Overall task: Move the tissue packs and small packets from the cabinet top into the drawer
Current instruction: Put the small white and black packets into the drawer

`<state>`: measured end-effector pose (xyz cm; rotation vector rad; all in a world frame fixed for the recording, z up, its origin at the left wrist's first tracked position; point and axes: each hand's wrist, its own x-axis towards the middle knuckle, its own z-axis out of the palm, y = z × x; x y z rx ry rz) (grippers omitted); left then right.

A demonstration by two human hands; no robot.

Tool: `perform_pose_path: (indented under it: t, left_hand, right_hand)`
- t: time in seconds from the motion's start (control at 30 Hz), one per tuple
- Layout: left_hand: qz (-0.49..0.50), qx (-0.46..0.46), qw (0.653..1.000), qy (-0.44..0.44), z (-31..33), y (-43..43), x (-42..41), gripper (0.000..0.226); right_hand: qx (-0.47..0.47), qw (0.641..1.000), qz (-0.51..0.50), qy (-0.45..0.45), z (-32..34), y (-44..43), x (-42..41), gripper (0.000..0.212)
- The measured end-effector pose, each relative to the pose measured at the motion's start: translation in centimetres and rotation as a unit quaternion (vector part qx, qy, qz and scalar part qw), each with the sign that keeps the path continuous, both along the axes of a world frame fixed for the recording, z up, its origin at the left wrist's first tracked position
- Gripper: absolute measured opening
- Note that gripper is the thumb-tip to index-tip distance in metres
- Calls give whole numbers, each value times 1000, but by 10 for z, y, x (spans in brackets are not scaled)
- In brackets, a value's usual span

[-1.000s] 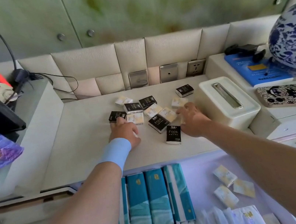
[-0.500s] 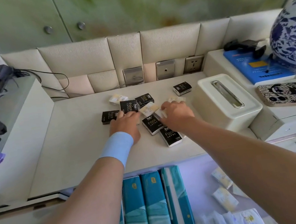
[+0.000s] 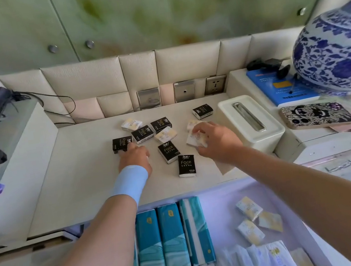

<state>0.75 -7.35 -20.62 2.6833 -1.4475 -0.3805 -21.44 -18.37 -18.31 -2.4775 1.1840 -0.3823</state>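
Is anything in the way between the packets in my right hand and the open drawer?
Nothing visible. The right hand grips pale packets over the cabinet top; the drawer lies open, with bare floor left of three loose packets.

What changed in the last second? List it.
The right hand took a pale packet into its grip and drew back right, toward the tissue box. The left hand edged left to the leftmost black pack. The six black packs and what lies in the drawer stayed put.

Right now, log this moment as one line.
step: pickup | left hand: at black pack, grip unclear | right hand: holds pale packet | drawer: open
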Motion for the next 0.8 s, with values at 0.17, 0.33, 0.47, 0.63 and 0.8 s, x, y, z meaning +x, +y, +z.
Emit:
perform_pose_path:
  t: [0.17, 0.33, 0.47, 0.63, 0.8]
  left_hand:
    - [21, -2, 997, 79, 10, 14, -31, 22]
    - [-123, -242, 959, 83, 23, 35, -91, 22]
    - [-258, -275, 922, 89, 25, 49, -155, 27]
    - [-277, -66, 951, 125, -12, 67, -198, 26]
    - [-232, 11, 957, 174, -30, 71, -214, 30]
  right_hand:
    - [129, 988, 70, 45, 9, 32, -53, 46]
    - [92, 972, 123, 176, -11, 66, -94, 49]
    - [10, 972, 123, 198, -39, 85, -128, 50]
    - [12, 983, 92, 160, -51, 90, -162, 54]
    - [29, 986, 11, 164, -40, 84, -196, 49]
